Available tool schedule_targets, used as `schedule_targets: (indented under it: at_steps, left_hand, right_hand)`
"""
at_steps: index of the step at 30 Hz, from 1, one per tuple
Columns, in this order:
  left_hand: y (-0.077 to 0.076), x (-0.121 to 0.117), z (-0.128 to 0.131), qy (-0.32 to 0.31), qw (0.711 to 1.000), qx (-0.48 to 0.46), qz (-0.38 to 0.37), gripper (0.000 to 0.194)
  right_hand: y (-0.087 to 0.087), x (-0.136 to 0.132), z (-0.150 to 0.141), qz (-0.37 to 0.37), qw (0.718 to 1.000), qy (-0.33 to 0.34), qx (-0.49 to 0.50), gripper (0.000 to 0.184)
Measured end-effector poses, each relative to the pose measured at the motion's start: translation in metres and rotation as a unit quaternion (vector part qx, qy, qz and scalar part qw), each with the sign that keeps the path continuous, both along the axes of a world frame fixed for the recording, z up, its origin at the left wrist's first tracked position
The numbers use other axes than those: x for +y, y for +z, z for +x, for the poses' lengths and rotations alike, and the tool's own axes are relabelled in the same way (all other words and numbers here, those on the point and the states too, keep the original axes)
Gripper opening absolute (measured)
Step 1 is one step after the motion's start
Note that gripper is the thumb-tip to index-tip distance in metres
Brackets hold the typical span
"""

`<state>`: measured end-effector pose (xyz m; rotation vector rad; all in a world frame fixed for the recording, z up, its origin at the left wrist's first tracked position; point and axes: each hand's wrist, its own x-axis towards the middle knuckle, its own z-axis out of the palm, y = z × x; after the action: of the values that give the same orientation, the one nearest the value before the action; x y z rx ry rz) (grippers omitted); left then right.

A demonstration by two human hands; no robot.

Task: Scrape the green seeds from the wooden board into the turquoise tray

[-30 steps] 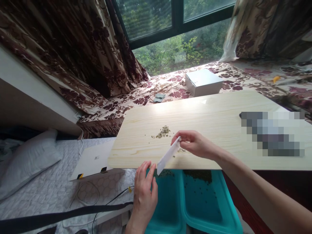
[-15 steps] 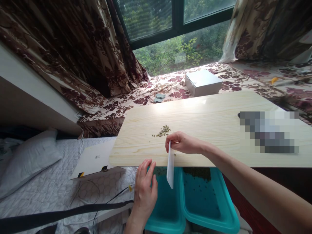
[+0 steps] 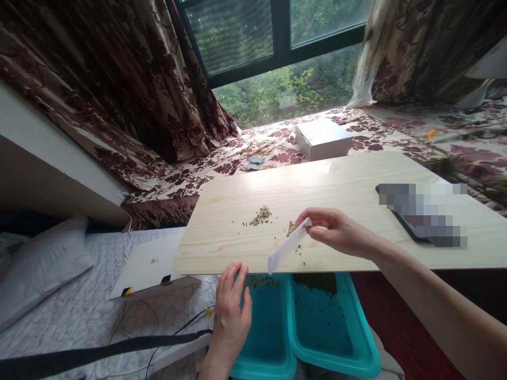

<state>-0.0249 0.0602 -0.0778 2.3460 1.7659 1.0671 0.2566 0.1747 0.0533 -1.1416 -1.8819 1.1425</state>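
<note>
A white card-like strip [image 3: 288, 248] is pinched in my right hand [image 3: 328, 224] and slants over the wooden tabletop [image 3: 348, 184], its lower end near the front edge. Small greenish-brown pellets or seeds [image 3: 261, 215] lie in a loose pile left of the strip, and a few more sit beside my right fingers. My left hand [image 3: 229, 306] rests with fingers spread at the table's front edge. Below that edge stand two teal bins: the left bin [image 3: 273, 372] holds a few grains, and the right bin [image 3: 356, 364] has a dark heap of them at its far end.
A dark flat device [image 3: 415, 232], partly blurred out, lies on the table's right side. Behind the table, a silver-white box [image 3: 325, 138] and a small grey-green cloth-like item [image 3: 254, 163] sit on the floral sill. A white carton [image 3: 150, 264] and cables are at left.
The strip first swung upright toward the front edge over the left bin. It is now back over the tabletop, slanted, farther right, with grains around it. My left hand has stayed by the edge.
</note>
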Motion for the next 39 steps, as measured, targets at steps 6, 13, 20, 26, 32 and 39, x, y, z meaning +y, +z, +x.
schedule_targets:
  at_steps: [6, 13, 20, 26, 32, 39]
  left_hand:
    - [0.002, 0.000, -0.001, -0.001, 1.000, 0.002, -0.006, 0.050]
    - [0.001, 0.000, -0.001, 0.000, 1.000, 0.009, -0.004, 0.049]
    - [0.001, 0.000, -0.001, 0.001, 1.000, 0.009, -0.001, 0.050]
    - [0.000, 0.000, -0.001, -0.003, 1.000, 0.011, 0.001, 0.051]
    - [-0.001, 0.001, -0.001, 0.000, 1.000, 0.007, 0.001, 0.050]
    - [-0.001, 0.000, -0.001, -0.001, 1.000, 0.005, -0.002, 0.050]
  right_hand:
    - [-0.023, -0.043, 0.051, 0.101, 0.971, -0.218, -0.017, 0.030]
    - [-0.048, -0.061, 0.067, 0.108, 0.951, -0.284, -0.061, 0.041]
    - [-0.047, -0.059, 0.068, 0.112, 0.951, -0.280, -0.073, 0.040]
    - [-0.046, -0.058, 0.068, 0.112, 0.955, -0.266, -0.072, 0.036]
    - [-0.038, -0.054, 0.061, 0.117, 0.957, -0.250, -0.085, 0.036]
    - [-0.029, -0.060, 0.062, 0.120, 0.961, -0.230, -0.098, 0.039]
